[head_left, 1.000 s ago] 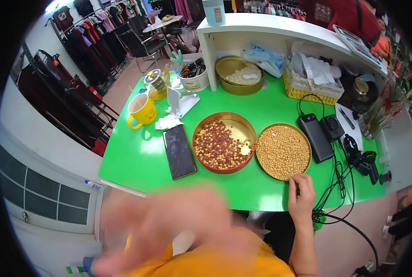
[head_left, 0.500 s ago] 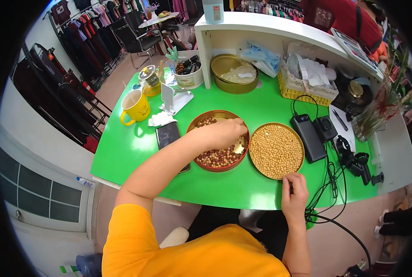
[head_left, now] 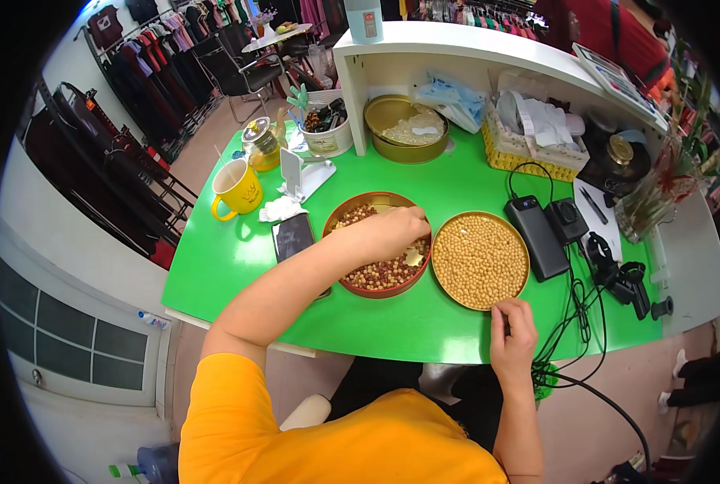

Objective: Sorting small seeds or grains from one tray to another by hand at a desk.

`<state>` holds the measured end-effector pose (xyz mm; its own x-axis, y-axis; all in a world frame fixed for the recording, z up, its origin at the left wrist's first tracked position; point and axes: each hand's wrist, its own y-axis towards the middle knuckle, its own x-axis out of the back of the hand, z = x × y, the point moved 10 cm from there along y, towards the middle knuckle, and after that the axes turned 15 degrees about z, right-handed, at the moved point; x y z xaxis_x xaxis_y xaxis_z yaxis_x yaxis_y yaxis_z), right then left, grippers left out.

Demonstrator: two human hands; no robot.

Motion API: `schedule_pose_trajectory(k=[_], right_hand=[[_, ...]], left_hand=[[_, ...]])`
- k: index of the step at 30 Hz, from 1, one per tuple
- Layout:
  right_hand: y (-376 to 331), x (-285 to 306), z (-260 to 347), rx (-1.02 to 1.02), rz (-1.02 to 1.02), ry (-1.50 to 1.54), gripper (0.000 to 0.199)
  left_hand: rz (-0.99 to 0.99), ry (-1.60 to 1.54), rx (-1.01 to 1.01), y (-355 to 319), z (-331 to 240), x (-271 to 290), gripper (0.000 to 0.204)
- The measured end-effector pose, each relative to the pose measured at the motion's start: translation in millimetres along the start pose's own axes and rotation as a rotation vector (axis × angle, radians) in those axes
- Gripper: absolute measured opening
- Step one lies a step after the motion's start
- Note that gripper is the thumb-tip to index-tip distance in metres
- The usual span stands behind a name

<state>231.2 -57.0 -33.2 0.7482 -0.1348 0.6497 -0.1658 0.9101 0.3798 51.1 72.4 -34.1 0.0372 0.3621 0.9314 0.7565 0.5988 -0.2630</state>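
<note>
My left hand (head_left: 392, 231) reaches into a round red-rimmed tin (head_left: 386, 294) of mixed beans (head_left: 376, 275), tan and dark reddish-brown. Its fingers are curled downward at the tin's right side, and whatever they pinch is hidden beneath them. A bare gold patch of the tin's bottom shows just below the fingers. Immediately to the right lies a shallow round gold tray (head_left: 461, 303) full of pale yellow soybeans (head_left: 481, 260). At the tray's near rim is my right hand (head_left: 515, 332), fingers curled in with the thumb close by; I cannot make out anything in them.
A dark phone (head_left: 294, 235) lies partly under my left forearm. A yellow mug (head_left: 237, 190), glass teapot (head_left: 260, 145) and white stand (head_left: 315, 179) are at the left. On the right are a black power bank (head_left: 537, 239) and cables. Behind sit a gold tin (head_left: 408, 153) and yellow basket (head_left: 529, 164).
The view has shifted slightly. My left hand stays in the red-rimmed tin and my right hand stays at the tray's near rim, with little visible movement.
</note>
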Motion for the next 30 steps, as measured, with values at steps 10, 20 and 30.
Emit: schedule_pose_trajectory(k=[10, 20, 30], right_hand=[[6, 4, 0, 0.018, -0.012, -0.012, 0.006], [-7, 8, 10, 0.043, -0.061, -0.059, 0.008], [2, 6, 5, 0.058, -0.011, -0.048, 0.006]], left_hand=[[-0.238, 0.004, -0.181, -4, -11, 10, 0.027], [-0.194, -0.006, -0.078, -2, -10, 4, 0.020], [-0.018, -0.142, -0.025, 15, 17, 9, 0.023]])
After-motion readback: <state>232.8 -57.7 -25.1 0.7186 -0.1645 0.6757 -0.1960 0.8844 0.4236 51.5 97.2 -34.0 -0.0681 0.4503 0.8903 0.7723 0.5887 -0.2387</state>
